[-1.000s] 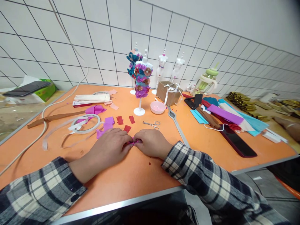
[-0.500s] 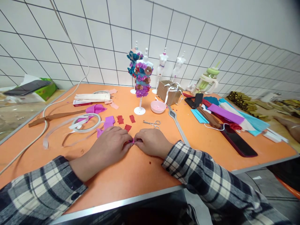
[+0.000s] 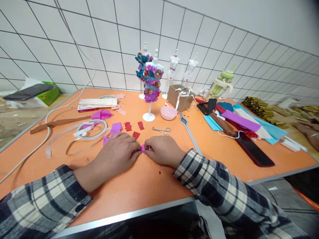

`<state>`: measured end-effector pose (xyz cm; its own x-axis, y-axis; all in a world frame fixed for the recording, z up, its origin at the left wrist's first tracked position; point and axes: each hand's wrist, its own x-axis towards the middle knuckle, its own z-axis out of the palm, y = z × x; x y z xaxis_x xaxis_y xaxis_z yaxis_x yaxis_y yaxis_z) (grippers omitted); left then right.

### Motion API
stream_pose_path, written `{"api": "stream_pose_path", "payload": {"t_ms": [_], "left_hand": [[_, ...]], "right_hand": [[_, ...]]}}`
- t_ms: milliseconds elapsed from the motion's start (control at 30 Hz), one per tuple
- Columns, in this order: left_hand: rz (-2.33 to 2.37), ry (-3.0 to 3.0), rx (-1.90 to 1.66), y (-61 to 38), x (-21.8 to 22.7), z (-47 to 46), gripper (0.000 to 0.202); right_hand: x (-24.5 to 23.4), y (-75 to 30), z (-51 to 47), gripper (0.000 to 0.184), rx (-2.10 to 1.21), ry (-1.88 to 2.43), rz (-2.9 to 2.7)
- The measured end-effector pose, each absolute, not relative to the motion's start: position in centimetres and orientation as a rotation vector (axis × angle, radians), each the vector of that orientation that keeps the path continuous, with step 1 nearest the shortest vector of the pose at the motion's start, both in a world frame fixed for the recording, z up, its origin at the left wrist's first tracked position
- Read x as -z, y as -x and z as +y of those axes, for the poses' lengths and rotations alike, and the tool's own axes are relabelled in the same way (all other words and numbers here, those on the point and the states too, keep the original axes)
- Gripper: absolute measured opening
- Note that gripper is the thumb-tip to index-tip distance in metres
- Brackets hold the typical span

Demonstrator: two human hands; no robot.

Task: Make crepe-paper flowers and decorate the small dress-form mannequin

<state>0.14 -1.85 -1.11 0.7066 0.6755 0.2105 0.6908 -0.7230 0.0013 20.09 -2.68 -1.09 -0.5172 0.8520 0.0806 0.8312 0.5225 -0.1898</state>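
Note:
Between my fingertips is a small piece of magenta crepe paper (image 3: 143, 148), low over the orange table (image 3: 119, 192). My left hand (image 3: 117, 151) pinches its left side, and my right hand (image 3: 164, 150) pinches its right side. Both hands are closed and their fingertips almost meet. Just beyond them lie several red paper pieces (image 3: 128, 126) and a purple paper piece (image 3: 116, 128). Small scissors (image 3: 161, 130) rest past my right hand. Farther back stands a white mini dress form (image 3: 151, 83) covered in purple, blue and brown paper flowers.
A pink bowl (image 3: 168, 113) stands by a cardboard box (image 3: 181, 98). To the left lie a tape roll (image 3: 104, 129) and a white cable (image 3: 47, 132). On the right are a phone (image 3: 256, 151), folded coloured paper (image 3: 240, 120) and a green-lidded bottle (image 3: 221, 84). Another person's hand (image 3: 307, 134) shows far right.
My right fingers have shifted slightly right and up, and more of the magenta paper shows between my hands. Everything else on the table stays in place.

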Motion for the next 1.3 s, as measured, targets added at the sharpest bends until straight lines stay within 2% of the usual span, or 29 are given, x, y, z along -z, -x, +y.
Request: {"api": "stream_pose_path", "payload": {"t_ms": [500, 967, 1300], "left_hand": [[-1.144, 2.882, 0.370, -0.09, 1.26, -1.86, 0.023], [-1.129, 2.885, 0.360, -0.28, 1.15, -1.73, 0.020], [-1.137, 2.862, 0.360, -0.40, 1.27, -1.70, 0.020]], "right_hand": [[1.15, -20.05, -2.55, 0.026, -0.240, 1.364, -2.604], [1.44, -19.99, -2.29, 0.019, -0.318, 1.397, -2.533], [1.21, -20.07, -2.71, 0.023, -0.216, 1.394, -2.545]]}}
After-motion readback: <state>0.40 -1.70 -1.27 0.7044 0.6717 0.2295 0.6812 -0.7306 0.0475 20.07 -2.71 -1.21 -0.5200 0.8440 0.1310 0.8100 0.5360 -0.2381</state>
